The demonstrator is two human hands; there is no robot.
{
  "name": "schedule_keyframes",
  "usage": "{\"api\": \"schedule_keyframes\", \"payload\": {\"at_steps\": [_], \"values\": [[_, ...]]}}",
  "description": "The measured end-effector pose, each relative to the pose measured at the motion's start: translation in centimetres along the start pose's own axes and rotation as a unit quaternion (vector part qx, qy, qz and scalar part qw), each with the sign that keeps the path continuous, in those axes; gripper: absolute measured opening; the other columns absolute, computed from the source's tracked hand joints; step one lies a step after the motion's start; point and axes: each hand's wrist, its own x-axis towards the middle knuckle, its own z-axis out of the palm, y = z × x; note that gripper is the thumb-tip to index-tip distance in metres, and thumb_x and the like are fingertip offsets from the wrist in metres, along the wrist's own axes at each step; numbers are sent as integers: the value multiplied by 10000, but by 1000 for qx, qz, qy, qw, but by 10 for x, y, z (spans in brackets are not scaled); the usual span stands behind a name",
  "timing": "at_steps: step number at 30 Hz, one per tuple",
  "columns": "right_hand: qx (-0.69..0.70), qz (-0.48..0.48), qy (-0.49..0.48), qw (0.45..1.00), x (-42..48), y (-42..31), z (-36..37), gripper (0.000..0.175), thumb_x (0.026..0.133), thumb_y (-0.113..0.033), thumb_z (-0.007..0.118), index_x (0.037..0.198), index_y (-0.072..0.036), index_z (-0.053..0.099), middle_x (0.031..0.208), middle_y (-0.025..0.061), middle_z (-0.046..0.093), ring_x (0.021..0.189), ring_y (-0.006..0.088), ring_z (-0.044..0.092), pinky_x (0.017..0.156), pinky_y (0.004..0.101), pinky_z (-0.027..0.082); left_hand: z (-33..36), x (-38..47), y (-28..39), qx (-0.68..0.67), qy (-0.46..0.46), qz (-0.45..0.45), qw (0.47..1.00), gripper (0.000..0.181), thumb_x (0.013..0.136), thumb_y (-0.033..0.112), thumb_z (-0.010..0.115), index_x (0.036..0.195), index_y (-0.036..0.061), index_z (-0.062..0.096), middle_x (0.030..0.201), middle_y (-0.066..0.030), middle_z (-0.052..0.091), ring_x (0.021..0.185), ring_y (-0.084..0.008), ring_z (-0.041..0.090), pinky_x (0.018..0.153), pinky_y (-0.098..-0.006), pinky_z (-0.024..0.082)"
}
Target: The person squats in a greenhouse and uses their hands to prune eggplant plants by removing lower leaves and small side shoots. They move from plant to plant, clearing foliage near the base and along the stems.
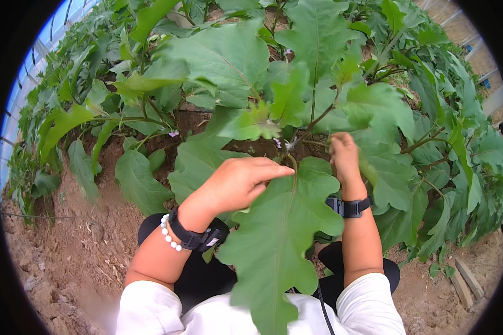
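An eggplant plant with broad lobed leaves stands right before me, its stem (314, 126) branching just beyond my hands. My left hand (239, 182) reaches across the base of a large eggplant leaf (276, 243), its index fingertip at the leaf's stalk (294, 165). This leaf hangs towards me over my lap. Whether the left fingers pinch the stalk is hidden. To the right of the stem, my right hand (344, 157) is curled, with a thin side stalk (316, 143) running into its fingertips. A blurred green leaf (366, 167) shows beside that wrist.
More eggplant plants (84, 163) crowd both sides and the far side. Small purple flowers (174, 134) show low among them. Bare soil (67, 259) lies at left. Two wooden strips (465, 282) rest on the ground at right. Blue-tinted sheeting (25, 71) borders the far left.
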Motion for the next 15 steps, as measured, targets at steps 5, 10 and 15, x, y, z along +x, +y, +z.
{"api": "schedule_keyframes", "payload": {"at_steps": [5,10,15], "values": [[-78,-44,-109,990,3,1,0,141,814,-87,537,912,-7,599,698,38,591,568,96,530,521,232,426,27,-1,3,29,-61,15,998,365,670,-14,526,997,108,635,875,-84,642,805,-282,605,696,-391,502],[-154,-193,-158,956,10,-7,41,294,810,-121,568,1076,7,574,919,111,627,785,169,589,714,289,469,49,-8,4,63,-72,41,995,366,638,-1,541,978,91,642,777,-103,629,753,-281,599,665,-383,503],[-71,-125,-311,939,17,5,82,371,804,-124,631,1121,21,507,961,79,610,833,148,559,760,284,457,31,-7,10,2,-148,9,989,343,668,27,547,1001,71,617,779,-101,642,713,-231,610,646,-359,499]]}}
